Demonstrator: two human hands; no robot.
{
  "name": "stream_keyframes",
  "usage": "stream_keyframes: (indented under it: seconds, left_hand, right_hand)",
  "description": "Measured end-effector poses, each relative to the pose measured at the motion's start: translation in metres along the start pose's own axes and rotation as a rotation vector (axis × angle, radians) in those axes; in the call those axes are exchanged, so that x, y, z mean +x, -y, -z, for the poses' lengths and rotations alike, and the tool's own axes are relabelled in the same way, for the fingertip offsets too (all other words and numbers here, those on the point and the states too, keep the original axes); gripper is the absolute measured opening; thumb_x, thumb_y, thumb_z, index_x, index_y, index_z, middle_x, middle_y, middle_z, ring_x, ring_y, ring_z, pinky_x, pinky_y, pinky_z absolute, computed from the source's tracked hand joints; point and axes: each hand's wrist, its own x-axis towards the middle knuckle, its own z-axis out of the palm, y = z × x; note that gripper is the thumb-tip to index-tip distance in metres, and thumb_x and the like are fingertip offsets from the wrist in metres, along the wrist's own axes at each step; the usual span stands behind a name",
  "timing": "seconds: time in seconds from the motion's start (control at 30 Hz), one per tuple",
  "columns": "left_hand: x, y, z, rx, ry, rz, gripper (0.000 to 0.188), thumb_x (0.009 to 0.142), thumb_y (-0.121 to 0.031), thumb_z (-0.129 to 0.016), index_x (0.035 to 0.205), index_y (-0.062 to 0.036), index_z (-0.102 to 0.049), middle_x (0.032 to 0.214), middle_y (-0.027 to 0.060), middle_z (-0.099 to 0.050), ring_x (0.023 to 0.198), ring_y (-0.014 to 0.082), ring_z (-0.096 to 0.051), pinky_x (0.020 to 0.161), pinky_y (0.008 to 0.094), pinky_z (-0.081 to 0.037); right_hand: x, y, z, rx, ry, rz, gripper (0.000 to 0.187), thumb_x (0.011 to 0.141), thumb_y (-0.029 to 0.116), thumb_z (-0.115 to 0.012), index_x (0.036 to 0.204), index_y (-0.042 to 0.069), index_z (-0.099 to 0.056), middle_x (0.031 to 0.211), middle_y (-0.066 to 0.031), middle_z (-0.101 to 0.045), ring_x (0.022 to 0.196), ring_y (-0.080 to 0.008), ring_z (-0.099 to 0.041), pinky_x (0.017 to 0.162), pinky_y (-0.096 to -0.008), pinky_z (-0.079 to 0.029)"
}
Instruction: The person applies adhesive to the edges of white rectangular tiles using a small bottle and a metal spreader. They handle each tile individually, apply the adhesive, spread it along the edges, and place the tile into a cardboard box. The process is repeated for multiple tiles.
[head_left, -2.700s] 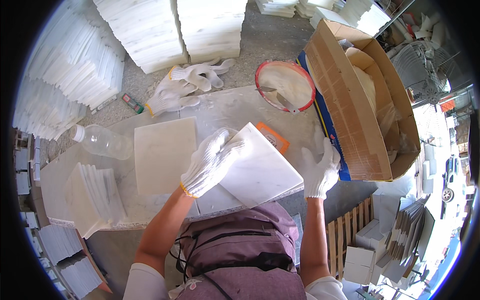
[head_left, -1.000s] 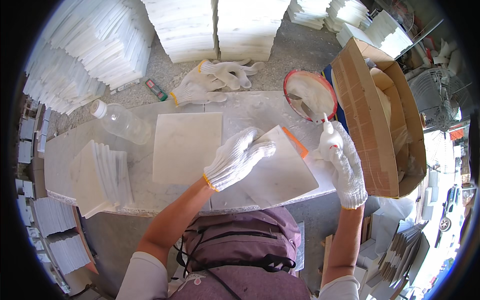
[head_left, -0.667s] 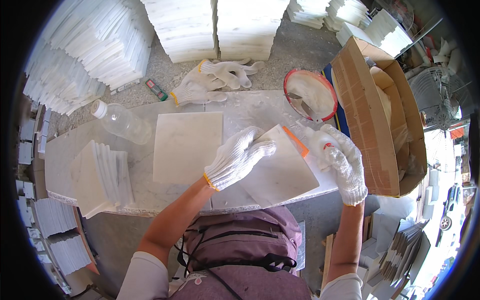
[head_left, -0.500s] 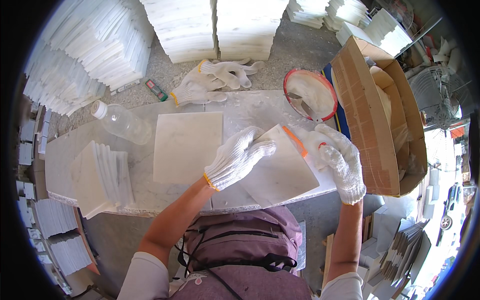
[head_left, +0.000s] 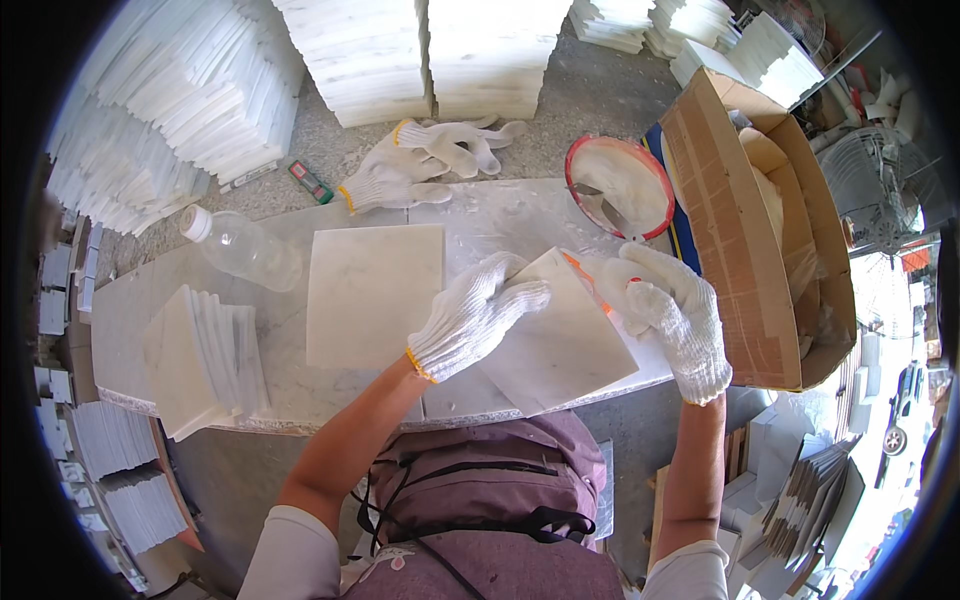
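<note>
My left hand (head_left: pixel 480 312), in a white knitted glove with a yellow cuff, grips a square white marble tile (head_left: pixel 575 345) near its upper left edge. The tile is tilted over the table's front. Orange (head_left: pixel 590 283) shows in a broken strip along the tile's upper right edge; what it belongs to is unclear. My right hand (head_left: pixel 682 325), gloved in white too, is closed beside that edge. Something pale with a small red spot lies at its fingers, too blurred to name. Another white tile (head_left: pixel 375 297) lies flat to the left.
Several tiles (head_left: pixel 205 360) stand on the left by a clear plastic bottle (head_left: pixel 245 250). Spare gloves (head_left: pixel 390 170) and a small green-red box (head_left: pixel 311 182) lie behind. A red-rimmed bowl (head_left: pixel 640 170) of white paste holds blades. A cardboard box (head_left: pixel 730 250) borders the right.
The right hand has shifted slightly up and left. The orange strip at the tile's edge looks thinner and more broken. The left hand and the tile have hardly moved.
</note>
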Motion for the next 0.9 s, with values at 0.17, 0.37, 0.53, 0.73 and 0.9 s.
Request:
stream_keyframes:
  seconds: [0.17, 0.37, 0.53, 0.73, 0.9]
  left_hand:
    - [0.0004, 0.0051, -0.0024, -0.012, -0.019, -0.049, 0.031, 0.093, -0.032, -0.067, 0.105, -0.0032, -0.063, 0.088, 0.0143, -0.067, 0.078, 0.0286, -0.063, 0.071, 0.0359, -0.049]
    - [0.0016, 0.0028, -0.0011, -0.022, -0.005, -0.047, 0.032, 0.093, -0.031, -0.068, 0.105, -0.0021, -0.063, 0.088, 0.0153, -0.067, 0.078, 0.0287, -0.063, 0.072, 0.0361, -0.049]
    - [0.0015, 0.0061, -0.0023, -0.031, -0.008, -0.049, 0.032, 0.093, -0.031, -0.068, 0.104, -0.0023, -0.063, 0.088, 0.0152, -0.067, 0.078, 0.0289, -0.063, 0.072, 0.0362, -0.049]
    - [0.001, 0.0015, -0.0009, -0.016, -0.001, -0.027, 0.03, 0.092, -0.032, -0.068, 0.104, -0.0039, -0.063, 0.088, 0.0144, -0.067, 0.078, 0.0291, -0.063, 0.072, 0.0364, -0.048]
    - [0.0006, 0.0014, -0.001, -0.038, 0.0, -0.008, 0.036, 0.093, -0.033, -0.067, 0.107, 0.0002, -0.066, 0.088, 0.0095, -0.067, 0.078, 0.0155, -0.056, 0.076, 0.0322, -0.047]
  right_hand:
    - [0.0015, -0.0001, -0.0007, 0.009, -0.004, -0.006, 0.056, 0.084, 0.034, -0.069, 0.125, -0.005, -0.062, 0.113, -0.0141, -0.068, 0.102, -0.017, -0.063, 0.092, -0.031, -0.049]
    - [0.0022, 0.0044, -0.0028, 0.02, -0.004, -0.024, 0.053, 0.085, 0.031, -0.068, 0.124, -0.005, -0.063, 0.115, -0.0142, -0.068, 0.103, -0.0165, -0.063, 0.091, -0.0301, -0.049]
    - [0.003, 0.0053, -0.0029, -0.004, -0.006, -0.024, 0.05, 0.086, 0.027, -0.067, 0.124, -0.005, -0.063, 0.116, -0.014, -0.068, 0.103, -0.0162, -0.063, 0.091, -0.0298, -0.05]
    - [0.0043, 0.0017, -0.003, 0.013, -0.001, 0.01, 0.051, 0.087, 0.029, -0.067, 0.125, -0.005, -0.063, 0.115, -0.0142, -0.068, 0.102, -0.016, -0.063, 0.09, -0.0296, -0.05]
    - [0.0051, -0.0011, -0.0021, -0.003, -0.001, 0.013, 0.05, 0.087, 0.027, -0.067, 0.125, -0.005, -0.062, 0.113, -0.0134, -0.069, 0.099, -0.0148, -0.063, 0.087, -0.0286, -0.051]
